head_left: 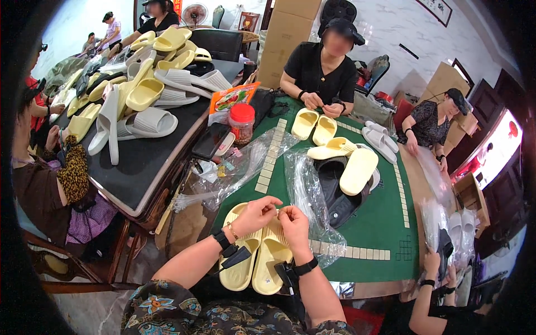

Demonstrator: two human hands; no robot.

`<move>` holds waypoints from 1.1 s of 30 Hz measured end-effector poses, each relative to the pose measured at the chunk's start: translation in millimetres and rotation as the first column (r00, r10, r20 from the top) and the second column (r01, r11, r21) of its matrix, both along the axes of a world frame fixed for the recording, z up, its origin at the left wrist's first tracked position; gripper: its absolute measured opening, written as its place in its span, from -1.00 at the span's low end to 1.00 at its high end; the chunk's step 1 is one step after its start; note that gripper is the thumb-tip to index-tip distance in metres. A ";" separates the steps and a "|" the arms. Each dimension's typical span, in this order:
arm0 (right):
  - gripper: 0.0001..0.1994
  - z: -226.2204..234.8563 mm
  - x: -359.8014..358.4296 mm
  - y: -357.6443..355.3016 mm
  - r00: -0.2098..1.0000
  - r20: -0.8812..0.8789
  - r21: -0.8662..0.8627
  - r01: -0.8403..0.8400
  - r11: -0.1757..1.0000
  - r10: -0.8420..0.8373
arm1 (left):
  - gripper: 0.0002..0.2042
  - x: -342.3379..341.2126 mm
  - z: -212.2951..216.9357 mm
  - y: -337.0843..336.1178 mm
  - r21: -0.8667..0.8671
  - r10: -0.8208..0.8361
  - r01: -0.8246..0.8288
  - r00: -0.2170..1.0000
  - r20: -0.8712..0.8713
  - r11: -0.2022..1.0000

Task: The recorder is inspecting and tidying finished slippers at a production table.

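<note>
Our left hand (254, 215) and right hand (293, 223) are pinching, fingers closed, something too small to identify above the yellow slippers (257, 262) on the green table (379, 223).

1 head view | looks steeply down, forward | hands (276, 218) close | green table (379, 223) beyond

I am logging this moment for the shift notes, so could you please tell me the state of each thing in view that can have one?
Left hand: pinching something small above the slippers.
Right hand: pinching there too.
Pale yellow slipper pair: side by side, soles down, unbagged.
Clear plastic bag: lying crumpled.
Red-lidded jar: upright, closed.
Phone: screen dark.
</note>
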State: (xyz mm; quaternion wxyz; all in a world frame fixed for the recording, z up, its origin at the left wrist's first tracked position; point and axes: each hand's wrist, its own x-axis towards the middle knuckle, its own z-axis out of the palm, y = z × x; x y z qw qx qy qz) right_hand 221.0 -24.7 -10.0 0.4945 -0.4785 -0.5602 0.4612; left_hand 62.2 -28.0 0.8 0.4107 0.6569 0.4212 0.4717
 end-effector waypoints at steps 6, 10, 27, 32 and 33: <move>-0.91 1.2 -0.3 -0.1 0.998 0.070 -0.009 -0.003 1.000 0.003 | -0.71 -2.3 3.4 -0.5 0.013 0.016 -0.016 1.000 0.019 1.000; -0.91 -3.4 -0.7 5.1 0.993 0.114 0.009 0.010 1.000 -0.011 | -0.70 -2.9 4.6 3.3 0.023 0.017 -0.017 1.000 0.011 1.000; -0.95 7.2 -3.1 -3.6 0.969 0.246 0.057 -0.013 0.998 -0.001 | -0.76 -0.6 -2.4 -5.0 -0.081 0.054 -0.059 0.997 -0.062 0.995; -0.94 -8.2 3.5 3.7 0.998 -0.037 -0.088 0.042 0.995 -0.045 | -0.84 1.5 -5.2 -1.1 0.039 0.069 -0.065 0.990 -0.122 0.997; -0.95 -8.0 7.5 3.0 0.997 -0.051 -0.113 0.057 0.992 -0.063 | -0.83 5.8 -1.6 -2.1 0.028 0.070 -0.067 0.989 -0.133 0.997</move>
